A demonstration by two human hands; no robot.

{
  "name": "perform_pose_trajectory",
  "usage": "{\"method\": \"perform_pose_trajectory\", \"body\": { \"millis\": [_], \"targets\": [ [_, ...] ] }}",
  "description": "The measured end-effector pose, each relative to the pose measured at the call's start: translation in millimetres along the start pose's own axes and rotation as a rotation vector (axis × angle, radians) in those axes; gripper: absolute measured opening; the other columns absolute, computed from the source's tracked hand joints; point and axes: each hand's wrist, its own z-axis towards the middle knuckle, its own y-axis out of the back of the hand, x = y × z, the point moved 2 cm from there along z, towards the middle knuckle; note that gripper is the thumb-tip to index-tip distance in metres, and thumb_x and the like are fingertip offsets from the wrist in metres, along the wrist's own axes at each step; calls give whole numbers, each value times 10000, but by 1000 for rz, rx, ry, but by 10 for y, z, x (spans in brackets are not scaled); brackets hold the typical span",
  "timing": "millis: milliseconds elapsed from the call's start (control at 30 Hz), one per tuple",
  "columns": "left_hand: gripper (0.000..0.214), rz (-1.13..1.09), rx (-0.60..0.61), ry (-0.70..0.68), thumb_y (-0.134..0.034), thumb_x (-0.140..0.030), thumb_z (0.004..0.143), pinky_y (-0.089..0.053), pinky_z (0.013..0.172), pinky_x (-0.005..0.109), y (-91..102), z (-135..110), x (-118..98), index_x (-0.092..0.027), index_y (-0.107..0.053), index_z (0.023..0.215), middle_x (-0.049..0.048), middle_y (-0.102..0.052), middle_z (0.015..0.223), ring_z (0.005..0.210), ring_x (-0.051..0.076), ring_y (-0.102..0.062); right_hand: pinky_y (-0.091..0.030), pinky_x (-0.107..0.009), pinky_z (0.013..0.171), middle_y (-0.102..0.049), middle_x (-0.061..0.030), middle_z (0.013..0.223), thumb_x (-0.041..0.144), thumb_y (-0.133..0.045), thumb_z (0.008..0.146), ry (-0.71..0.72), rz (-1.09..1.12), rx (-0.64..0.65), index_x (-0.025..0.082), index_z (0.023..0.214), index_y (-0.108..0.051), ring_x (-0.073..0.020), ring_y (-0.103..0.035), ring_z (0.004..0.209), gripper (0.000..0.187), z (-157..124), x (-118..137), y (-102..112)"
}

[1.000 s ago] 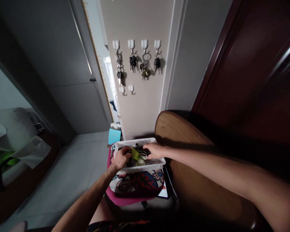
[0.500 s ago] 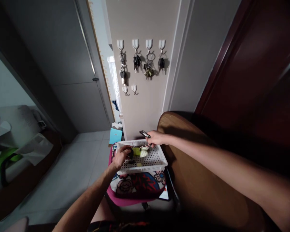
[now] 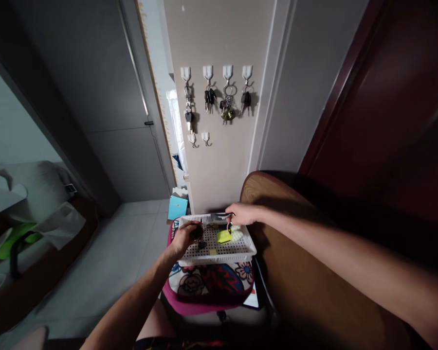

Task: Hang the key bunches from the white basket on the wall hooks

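Observation:
A white perforated plastic basket (image 3: 237, 256) sits under both hands. My left hand (image 3: 184, 238) is at its left side, fingers curled round a dark bunch of keys (image 3: 200, 244), partly hidden by the hand. My right hand (image 3: 241, 214), at the back right rim, is pinched on a key ring with a dark strap-like tag (image 3: 219, 217) pointing left. Below this hand a bright yellow tag (image 3: 224, 236) and a pale green checked pouch-like charm (image 3: 237, 233) hang or rest in the basket; which, I cannot tell.
The basket stands on a flowered stool seat (image 3: 211, 284) with a pink edge. Several key bunches (image 3: 227, 109) hang from white wall hooks (image 3: 228, 73); two lower hooks (image 3: 205, 138) carry nothing. A brown wooden board (image 3: 277, 233) stands at right, a blue box (image 3: 177, 207) behind left.
My right hand has lowered slightly and shifted right. The yellow tag and checked charm have moved right, away from my left hand, which stays at the basket's left side.

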Motion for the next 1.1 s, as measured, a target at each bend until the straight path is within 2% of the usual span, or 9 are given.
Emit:
{"method": "perform_pose_trajectory", "body": {
  "millis": [100, 200, 433, 533, 633, 733, 867, 1000, 1100],
  "targets": [
    [180, -68, 14, 2, -402, -165, 607, -374, 437, 190, -14, 1, -14, -144, -450, 779, 12, -555, 617, 525, 100, -522, -262, -177, 392, -510, 12, 518, 142, -454, 524, 20, -243, 24, 170, 628, -572, -87, -426, 473, 160, -39, 12, -90],
    [158, -81, 15, -24, -422, -172, 603, -361, 423, 181, -14, 15, -10, -128, -455, 751, 15, -549, 590, 498, 93, -512, -241, -178, 374, -480, 21, 476, 187, -463, 535, 59, -291, 78, 177, 621, -581, -83, -402, 448, 146, -71, 60, -168],
    [109, -174, 73, -118, -480, -168, 576, -395, 526, 210, -56, 66, -64, -140, -423, 665, -11, -515, 565, 526, 83, -506, -269, -169, 377, -460, 44, 423, 178, -496, 505, -23, -94, 340, 142, 515, -580, -59, -388, 395, 92, -90, 92, -102],
    [125, -222, 73, -127, -514, -201, 575, -402, 564, 222, -147, 82, -171, -153, -421, 643, -12, -510, 582, 562, 89, -512, -316, -170, 422, -533, 19, 511, 288, -475, 564, -68, -23, 422, 140, 597, -609, -71, -453, 463, 202, -113, 97, -84],
    [163, -268, 120, -154, -555, -206, 548, -401, 556, 224, -259, 94, -294, -154, -435, 645, 3, -525, 593, 580, 107, -518, -340, -198, 460, -569, -17, 604, 432, -419, 598, -32, -110, 429, 144, 721, -616, -107, -491, 532, 371, -144, 160, -145],
    [182, -316, 155, -185, -577, -189, 528, -395, 550, 223, -327, 117, -384, -147, -442, 643, 14, -536, 592, 595, 123, -526, -341, -243, 468, -579, -84, 656, 458, -359, 627, -1, -308, 327, 102, 738, -617, -170, -510, 576, 453, -176, 249, -234],
    [201, -388, 130, -207, -596, -180, 505, -394, 557, 242, -354, 154, -447, -144, -435, 619, 0, -525, 586, 582, 124, -527, -333, -252, 475, -588, -107, 677, 314, -426, 605, 24, -425, 100, 121, 699, -623, -199, -521, 605, 292, -184, 294, -219],
    [215, -446, 93, -241, -606, -191, 488, -391, 551, 238, -443, 170, -497, -145, -434, 610, -10, -519, 566, 575, 115, -518, -317, -216, 485, -590, -53, 629, 343, -462, 586, 96, -226, -283, 166, 669, -607, -147, -511, 576, 244, -113, 270, -91],
    [212, -472, 58, -288, -605, -203, 487, -381, 524, 218, -572, 183, -545, -142, -441, 607, -11, -526, 566, 564, 104, -510, -289, -180, 440, -581, -15, 602, 334, -461, 589, 95, 58, -463, 163, 671, -581, -106, -490, 531, 225, -35, 257, -69]
  ]
}}
